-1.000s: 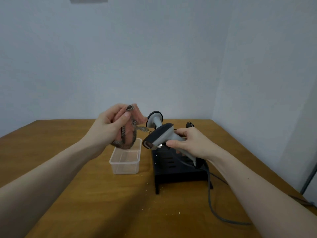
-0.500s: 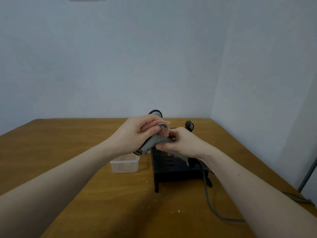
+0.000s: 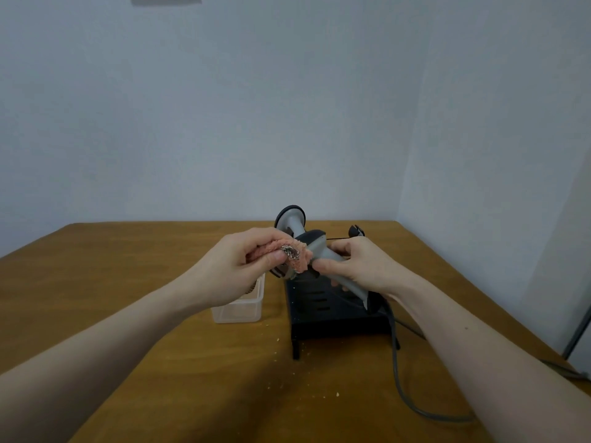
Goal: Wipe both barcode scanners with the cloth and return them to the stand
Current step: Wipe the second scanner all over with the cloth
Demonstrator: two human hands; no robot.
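Wooden table (image 3: 128, 282): two scanners. Our right hand (image 3: 361, 266) grips one scanner (image 3: 323, 251); left hand (image 3: 243, 266) presses one cloth (image 3: 295, 255) on it. Second scanner (image 3: 292, 219) sits in the one stand (image 3: 332, 318).

Wooden tabletop (image 3: 134, 314), brown with a visible grain, set into a corner between two pale walls; its far edge and right edge meet at the corner. A clear plastic container (image 3: 238, 310), rectangular and open-topped, rests on it near the middle. Just beside it to the right stands a black slotted stand (image 3: 332, 318) on short legs. A grey cable (image 3: 401, 391) lies on the surface, curving from the stand toward the near right. Small pale crumbs (image 3: 336, 394) are scattered in front of the container and the stand.
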